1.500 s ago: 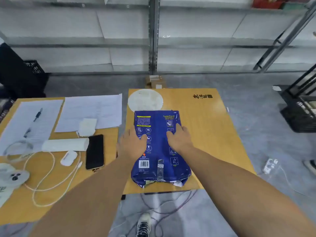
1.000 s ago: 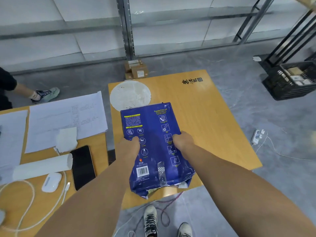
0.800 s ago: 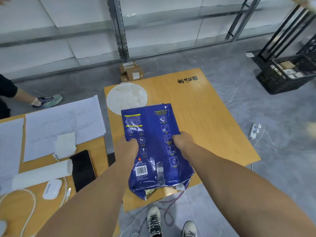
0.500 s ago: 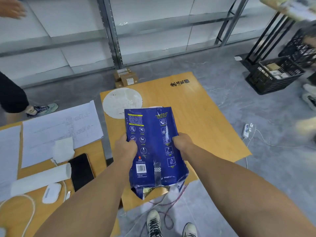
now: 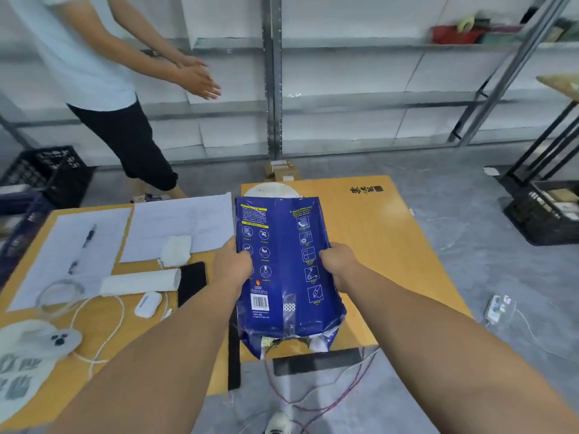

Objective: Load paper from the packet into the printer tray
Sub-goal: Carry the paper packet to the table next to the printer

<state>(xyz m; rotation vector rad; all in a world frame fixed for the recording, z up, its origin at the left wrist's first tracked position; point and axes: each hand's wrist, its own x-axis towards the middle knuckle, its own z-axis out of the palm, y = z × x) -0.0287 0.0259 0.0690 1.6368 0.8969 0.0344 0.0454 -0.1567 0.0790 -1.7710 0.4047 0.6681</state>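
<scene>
A blue paper packet [image 5: 283, 261] with yellow and white print is held above the orange table [image 5: 385, 239], lifted off its top. My left hand [image 5: 233, 264] grips its left edge and my right hand [image 5: 340, 264] grips its right edge. The near end of the packet is torn open, with white paper showing inside. No printer or tray is in view.
A white disc [image 5: 269, 191] lies on the table behind the packet. The left table carries paper sheets [image 5: 175, 227], a pen, a phone [image 5: 191, 281], an earbud case [image 5: 148, 304], a white cable. A person [image 5: 103, 89] stands at far left. Black crates [image 5: 545, 211] sit at the right; a power strip [image 5: 498, 308] lies on the floor.
Both hands closed on the packet's edges and lifted it off the table toward me. The view swung up and left; a person now shows at far left.
</scene>
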